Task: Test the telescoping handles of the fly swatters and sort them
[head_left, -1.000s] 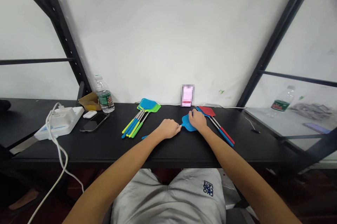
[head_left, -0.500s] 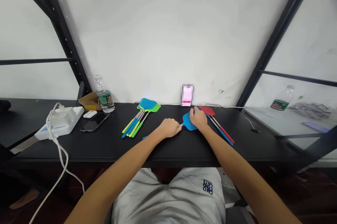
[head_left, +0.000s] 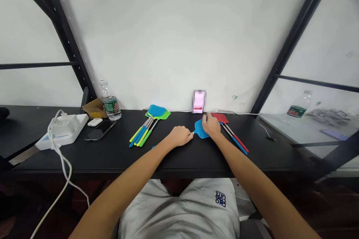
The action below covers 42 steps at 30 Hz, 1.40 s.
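Black, smooth surface (head_left: 134,160) before a pale wall (head_left: 174,44); at its left end lie a white power strip (head_left: 57,140) trailing tangled cables (head_left: 58,150), a dark flat phone (head_left: 100,131), a small rounded white case (head_left: 94,122), an open cardboard box (head_left: 97,107) and a clear ribbed plastic bottle (head_left: 110,102); a lit, blurred screen (head_left: 199,100) stands upright by the wall; left of centre, a fanned pile of swatters (head_left: 156,110) shows flat plastic heads, thin metal shafts and blue, yellow and green handles; a red swatter (head_left: 220,118) and a second blue swatter (head_left: 239,145) lie just beside the right hand (head_left: 211,125), which crowds their heads; between both groups is the blue swatter (head_left: 200,129), its head perforated mesh; the left hand (head_left: 181,136) is closed around its shaft, forearm hiding most of the handle; the right hand bends over the head's far edge, whether pinching or just pressing I cannot tell
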{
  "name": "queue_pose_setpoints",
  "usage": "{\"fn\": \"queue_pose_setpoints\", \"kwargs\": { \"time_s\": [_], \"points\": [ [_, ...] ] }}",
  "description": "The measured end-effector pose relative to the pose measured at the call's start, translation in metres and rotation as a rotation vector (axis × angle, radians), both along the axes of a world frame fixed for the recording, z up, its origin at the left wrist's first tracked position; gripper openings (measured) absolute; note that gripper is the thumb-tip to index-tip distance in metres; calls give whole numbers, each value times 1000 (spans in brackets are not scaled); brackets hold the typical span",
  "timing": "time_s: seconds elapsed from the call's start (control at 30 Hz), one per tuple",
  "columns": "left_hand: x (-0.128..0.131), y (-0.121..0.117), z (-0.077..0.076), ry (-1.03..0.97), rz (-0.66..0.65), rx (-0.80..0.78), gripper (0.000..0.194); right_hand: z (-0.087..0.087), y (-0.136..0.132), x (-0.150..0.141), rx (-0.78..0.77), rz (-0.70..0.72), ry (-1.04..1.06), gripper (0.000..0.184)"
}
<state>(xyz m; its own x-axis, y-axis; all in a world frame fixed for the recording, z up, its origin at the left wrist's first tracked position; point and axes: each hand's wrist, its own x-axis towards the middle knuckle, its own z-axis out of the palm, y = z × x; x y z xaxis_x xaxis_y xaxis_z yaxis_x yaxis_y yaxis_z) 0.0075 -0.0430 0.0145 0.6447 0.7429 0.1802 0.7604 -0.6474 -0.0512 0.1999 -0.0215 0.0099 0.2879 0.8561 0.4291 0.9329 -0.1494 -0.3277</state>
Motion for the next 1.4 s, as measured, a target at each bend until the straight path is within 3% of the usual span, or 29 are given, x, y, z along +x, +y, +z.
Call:
{"fn": "queue_pose_setpoints", "kwargs": {
  "time_s": [1.4],
  "points": [
    [-2,4,1,-56,-33,-52,64,-6,3,10,150,-9,-33,39]
  ]
}}
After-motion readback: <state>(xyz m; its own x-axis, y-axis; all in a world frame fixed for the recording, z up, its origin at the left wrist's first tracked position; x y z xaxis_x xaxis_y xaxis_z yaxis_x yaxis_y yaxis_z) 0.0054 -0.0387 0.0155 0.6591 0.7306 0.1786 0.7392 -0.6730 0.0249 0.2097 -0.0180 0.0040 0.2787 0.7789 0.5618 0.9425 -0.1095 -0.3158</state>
